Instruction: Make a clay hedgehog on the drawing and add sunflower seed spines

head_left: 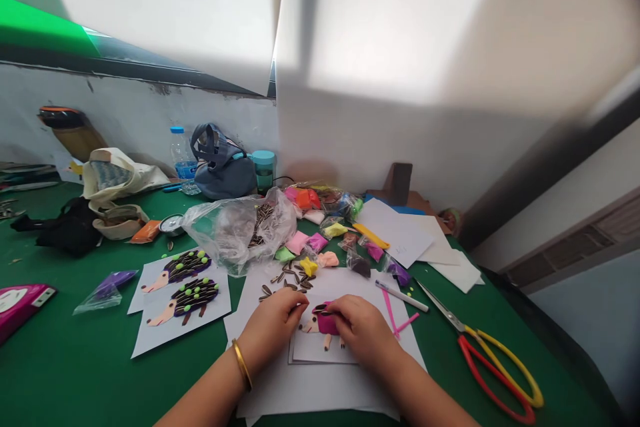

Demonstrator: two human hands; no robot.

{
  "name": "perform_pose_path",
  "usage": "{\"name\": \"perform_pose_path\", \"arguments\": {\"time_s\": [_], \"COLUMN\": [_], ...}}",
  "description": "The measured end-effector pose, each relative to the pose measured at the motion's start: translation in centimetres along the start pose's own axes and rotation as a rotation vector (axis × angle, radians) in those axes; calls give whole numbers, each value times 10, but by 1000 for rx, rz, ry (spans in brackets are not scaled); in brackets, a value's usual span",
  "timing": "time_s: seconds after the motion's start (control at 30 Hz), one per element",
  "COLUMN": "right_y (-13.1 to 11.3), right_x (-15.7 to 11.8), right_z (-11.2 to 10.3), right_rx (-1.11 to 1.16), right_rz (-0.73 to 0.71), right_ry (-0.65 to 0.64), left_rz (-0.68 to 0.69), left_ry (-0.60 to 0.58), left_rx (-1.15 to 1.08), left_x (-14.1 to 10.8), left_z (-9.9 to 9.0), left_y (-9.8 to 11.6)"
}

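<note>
A small card [325, 353] lies under my hands and carries a clay hedgehog with a magenta body [327, 322] and a pale snout [310, 327]. My hands partly hide the body. My right hand [363, 330] presses in at the top of the magenta clay, its fingertips on a dark sunflower seed [323, 311]. My left hand [273, 327], wearing a gold bangle [242, 364], rests at the card's left side and holds nothing I can see. Several loose striped seeds [290, 278] lie on the white paper sheet [320, 400] just beyond my hands.
Two finished hedgehog cards [180, 300] lie to the left. Red-and-yellow scissors [493, 367] rest at the right, near a white marker [403, 297]. Beyond stand a plastic bag of seeds [240, 230], clay packets [310, 240], bags and a water bottle [183, 160].
</note>
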State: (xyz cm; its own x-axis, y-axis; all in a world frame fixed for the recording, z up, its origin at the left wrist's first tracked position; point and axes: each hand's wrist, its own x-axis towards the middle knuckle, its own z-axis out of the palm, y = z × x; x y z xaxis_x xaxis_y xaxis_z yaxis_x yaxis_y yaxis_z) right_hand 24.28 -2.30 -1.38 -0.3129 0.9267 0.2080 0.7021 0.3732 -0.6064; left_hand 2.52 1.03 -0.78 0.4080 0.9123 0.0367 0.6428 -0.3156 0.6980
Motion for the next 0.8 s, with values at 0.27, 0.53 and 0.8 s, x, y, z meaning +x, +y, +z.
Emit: {"name": "perform_pose_path", "arguments": {"time_s": [0.27, 0.53, 0.8], "right_y": [-1, 1, 0], "right_x": [1, 4, 6], "right_z": [8, 10, 11], "right_rx": [-85, -158, -203], "right_rz": [-73, -100, -110], "right_ry": [46, 42, 35], "left_rz": [29, 81, 105], "left_ry": [-56, -99, -145], "left_rx": [161, 234, 305], "left_x": [-8, -11, -11], "left_z": [1, 2, 5], "left_y": [4, 9, 9]}}
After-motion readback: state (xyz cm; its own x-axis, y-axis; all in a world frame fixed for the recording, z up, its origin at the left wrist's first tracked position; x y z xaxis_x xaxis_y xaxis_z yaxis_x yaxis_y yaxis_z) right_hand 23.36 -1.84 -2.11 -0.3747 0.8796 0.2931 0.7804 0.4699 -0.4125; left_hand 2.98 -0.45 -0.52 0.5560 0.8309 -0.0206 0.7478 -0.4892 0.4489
